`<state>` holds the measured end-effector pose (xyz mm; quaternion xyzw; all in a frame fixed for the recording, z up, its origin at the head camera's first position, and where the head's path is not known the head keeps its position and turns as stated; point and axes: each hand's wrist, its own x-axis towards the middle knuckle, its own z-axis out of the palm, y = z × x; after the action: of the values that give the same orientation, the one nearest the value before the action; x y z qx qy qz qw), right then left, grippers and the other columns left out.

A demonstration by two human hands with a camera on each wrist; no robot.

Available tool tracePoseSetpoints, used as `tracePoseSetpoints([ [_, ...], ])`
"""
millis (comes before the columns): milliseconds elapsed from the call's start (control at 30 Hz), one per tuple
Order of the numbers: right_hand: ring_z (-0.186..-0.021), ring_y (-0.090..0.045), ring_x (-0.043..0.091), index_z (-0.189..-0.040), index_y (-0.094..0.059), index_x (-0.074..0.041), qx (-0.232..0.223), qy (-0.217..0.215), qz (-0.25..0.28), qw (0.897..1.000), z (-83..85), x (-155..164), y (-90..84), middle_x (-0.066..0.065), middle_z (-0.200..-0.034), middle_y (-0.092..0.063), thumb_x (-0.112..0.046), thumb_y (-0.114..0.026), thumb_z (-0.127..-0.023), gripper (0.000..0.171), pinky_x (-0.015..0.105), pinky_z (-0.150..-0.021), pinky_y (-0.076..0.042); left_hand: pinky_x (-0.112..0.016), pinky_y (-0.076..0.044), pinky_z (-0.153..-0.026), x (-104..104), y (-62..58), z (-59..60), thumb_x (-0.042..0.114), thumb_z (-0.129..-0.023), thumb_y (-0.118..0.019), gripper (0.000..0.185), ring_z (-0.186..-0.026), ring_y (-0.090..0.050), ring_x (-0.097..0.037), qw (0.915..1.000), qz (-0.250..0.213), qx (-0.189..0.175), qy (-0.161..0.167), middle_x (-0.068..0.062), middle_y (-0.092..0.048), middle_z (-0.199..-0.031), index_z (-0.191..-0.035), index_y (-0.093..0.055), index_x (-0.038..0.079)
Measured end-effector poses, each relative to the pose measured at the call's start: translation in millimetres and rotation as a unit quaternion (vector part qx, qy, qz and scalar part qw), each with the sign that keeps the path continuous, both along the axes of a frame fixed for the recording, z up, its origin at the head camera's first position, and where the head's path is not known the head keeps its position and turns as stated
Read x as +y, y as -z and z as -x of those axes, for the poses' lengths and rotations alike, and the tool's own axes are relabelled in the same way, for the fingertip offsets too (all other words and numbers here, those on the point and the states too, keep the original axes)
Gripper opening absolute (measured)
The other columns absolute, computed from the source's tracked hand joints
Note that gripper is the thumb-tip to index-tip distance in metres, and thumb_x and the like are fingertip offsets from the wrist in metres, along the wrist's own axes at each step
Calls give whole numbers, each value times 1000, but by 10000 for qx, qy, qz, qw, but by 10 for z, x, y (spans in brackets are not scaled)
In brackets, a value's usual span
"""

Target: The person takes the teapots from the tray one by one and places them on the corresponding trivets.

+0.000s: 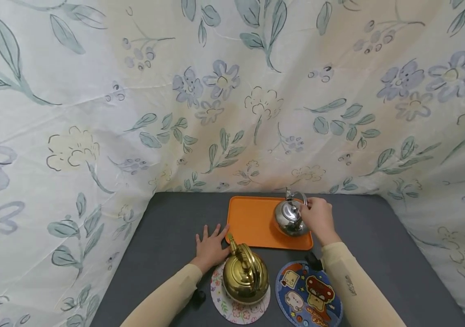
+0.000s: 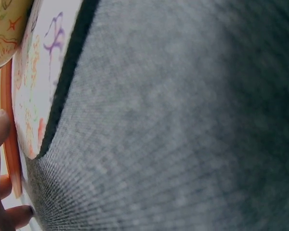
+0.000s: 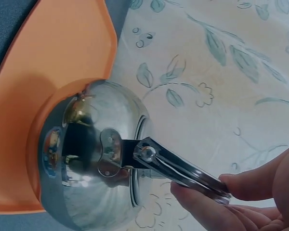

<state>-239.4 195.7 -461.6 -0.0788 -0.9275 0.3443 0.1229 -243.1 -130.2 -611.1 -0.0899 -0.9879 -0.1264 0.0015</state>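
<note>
A shiny silver kettle (image 1: 291, 222) is over the right part of an orange tray (image 1: 250, 220); whether its base touches the tray I cannot tell. My right hand (image 1: 320, 221) grips the kettle's handle, and in the right wrist view thumb and fingers pinch the handle (image 3: 185, 171) near its end. With fingers spread, my left hand (image 1: 209, 249) lies at the tray's near left corner, its fingertips by the rim. Close beside that hand, a gold kettle (image 1: 245, 279) stands on a pink-flowered round mat (image 1: 219, 299), its spout toward the tray.
To the right of the gold kettle lies a blue round mat (image 1: 293, 295) with cartoon figures, partly under the right forearm. Dark grey cloth covers the table (image 1: 167, 227). A flowered curtain (image 1: 216, 113) hangs behind the tray and along both sides.
</note>
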Motion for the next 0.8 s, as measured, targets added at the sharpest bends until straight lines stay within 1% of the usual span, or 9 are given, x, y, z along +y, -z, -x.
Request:
tracePoseSetpoints([
  [100,-63,-59,21,-110,-71,6,1,-39,26,10000,-64,26,-30,17,-87,-73,-13,-58,-98,26,30,-52,-44,-76,-19,-113,3,4,-2,67,-92,-58,76,-151,-19,-49,10000,10,5,12,-2,-37,-162,-158,-34,39],
  [167,-69,-64,24,-116,-70,7,-2,-53,14,10000,-109,38,-50,21,-96,-74,-13,-58,-99,30,32,-55,-48,-76,-19,-112,5,6,-3,66,-92,-59,76,-151,-19,-49,10000,10,16,19,-3,-38,-162,-158,-34,39],
  [267,-80,-69,30,-122,-67,10,4,-56,10,10000,-179,48,-78,25,-107,-73,-13,-58,-99,34,35,-61,-53,-76,-19,-112,6,7,-4,66,-92,-59,76,-151,-20,-50,10000,9,25,19,-3,-38,-162,-158,-34,39],
  [333,-86,-71,33,-124,-66,10,0,-30,5,10000,-225,52,-93,26,-110,-73,-14,-58,-99,35,38,-64,-55,-76,-19,-112,8,9,-6,65,-92,-59,76,-151,-19,-50,10000,12,28,16,-3,-37,-162,-158,-34,39],
  [400,-90,-71,34,-126,-64,10,-4,-20,53,10000,-272,52,-109,26,-111,-73,-14,-59,-99,37,39,-65,-55,-76,-19,-113,11,12,-10,65,-92,-59,76,-151,-19,-50,10000,26,25,9,-2,-37,-163,-158,-33,39],
  [500,-91,-72,36,-126,-64,11,90,-82,62,9999,-344,58,-117,25,-108,-74,-15,-58,-99,38,42,-68,-57,-77,-19,-112,14,13,-20,65,-92,-59,75,-151,-20,-50,10000,6,72,19,-4,-37,-162,-158,-35,38],
  [633,-93,-72,40,-124,-64,14,347,-224,-9,9991,-445,66,-112,24,-102,-75,-13,-58,-98,38,48,-72,-59,-78,-19,-111,11,7,-24,67,-92,-58,76,-150,-20,-52,9999,-78,147,44,-5,-39,-162,-158,-37,36],
  [800,-92,-73,39,-120,-66,14,538,-242,-29,9983,-577,94,-97,22,-97,-76,-11,-59,-97,34,51,-73,-58,-78,-19,-111,2,8,-19,66,-92,-58,75,-150,-20,-52,9998,-98,176,55,-5,-38,-162,-158,-37,35],
])
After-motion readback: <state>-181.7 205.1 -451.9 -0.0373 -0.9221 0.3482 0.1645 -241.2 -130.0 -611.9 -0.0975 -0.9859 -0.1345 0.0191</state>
